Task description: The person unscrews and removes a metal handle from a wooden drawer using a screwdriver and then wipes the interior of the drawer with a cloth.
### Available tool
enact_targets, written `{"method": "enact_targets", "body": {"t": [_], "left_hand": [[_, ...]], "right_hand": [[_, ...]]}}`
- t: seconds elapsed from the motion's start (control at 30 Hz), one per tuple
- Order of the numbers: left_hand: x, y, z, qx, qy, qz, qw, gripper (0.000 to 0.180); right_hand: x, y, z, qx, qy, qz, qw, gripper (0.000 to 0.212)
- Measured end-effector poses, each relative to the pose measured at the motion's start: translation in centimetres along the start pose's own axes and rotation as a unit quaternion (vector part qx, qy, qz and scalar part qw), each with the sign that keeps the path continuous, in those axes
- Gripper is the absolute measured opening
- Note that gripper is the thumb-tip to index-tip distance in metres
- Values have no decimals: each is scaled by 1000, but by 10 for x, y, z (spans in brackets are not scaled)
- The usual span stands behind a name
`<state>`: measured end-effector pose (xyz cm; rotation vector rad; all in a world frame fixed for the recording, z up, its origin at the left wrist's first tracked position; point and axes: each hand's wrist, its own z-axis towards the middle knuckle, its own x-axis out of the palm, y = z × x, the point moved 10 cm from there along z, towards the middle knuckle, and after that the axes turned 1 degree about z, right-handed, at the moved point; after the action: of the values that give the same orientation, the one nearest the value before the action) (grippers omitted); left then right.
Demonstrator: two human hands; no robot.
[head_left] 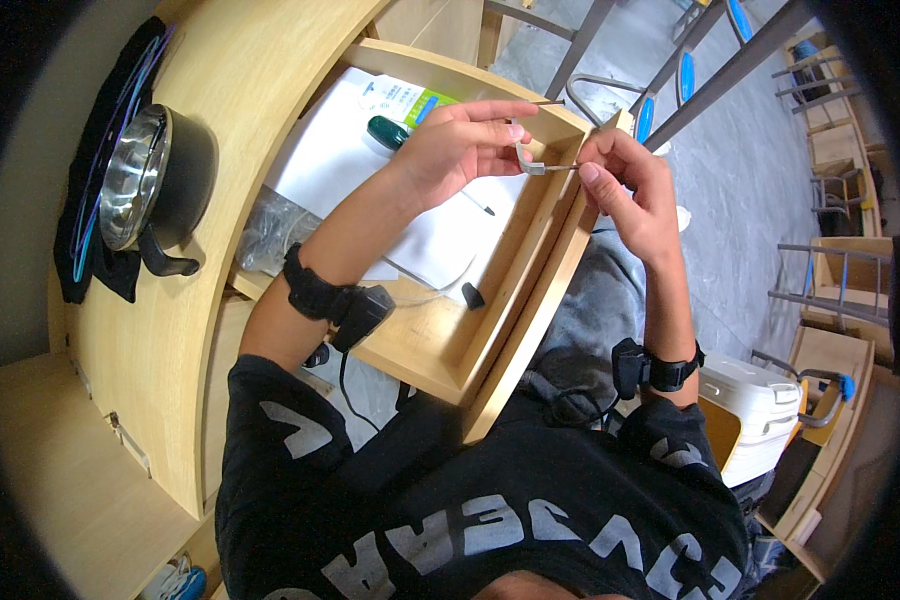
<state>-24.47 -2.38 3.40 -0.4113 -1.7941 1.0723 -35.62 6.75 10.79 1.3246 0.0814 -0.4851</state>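
Head view: left hand (465, 140) pinches small grey bracket (526, 160); right hand (630, 190) pinches thin pin (560, 168) touching it, above open wooden drawer (530, 250).

The open drawer (530, 300) and the desk (220, 130) around it are pale, honey-coloured wood with a faint grain, and the sheets of paper (340, 160) in the drawer are plain white, with a dark green marker (388, 131) and a white packet with a lime-green and blue band (415, 102) lying on them. The pot (155, 180) on the desk is black outside and shiny silver inside, resting on a black cloth (90, 200) edged with thin blue and purple lines. The small bent piece (528, 160) is pale grey metal, both wrist straps (315, 292) are black, the shirt (490, 500) is black with large grey lettering, and the box (760, 400) on the floor is white.
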Motion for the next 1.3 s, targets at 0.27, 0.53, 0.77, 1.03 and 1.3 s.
{"method": "enact_targets", "body": {"t": [0.27,0.53,0.77,1.03,1.3], "left_hand": [[7,-1,2,3,0,21,1000,40],[1,-5,-5,15,-7,20,1000,40],[30,-37,-28,96,22,51,994,38],[33,-160,-270,236,-250,320,883,53],[-49,-155,-623,-2,-737,381,559,36]], "right_hand": [[-4,-15,-4,63,17,-42,997,33],[10,7,-1,-5,57,-119,991,30],[4,-35,-4,-18,28,94,995,40],[76,7,1,-96,251,-131,954,26],[100,8,-6,-87,318,-139,934,24]]}}
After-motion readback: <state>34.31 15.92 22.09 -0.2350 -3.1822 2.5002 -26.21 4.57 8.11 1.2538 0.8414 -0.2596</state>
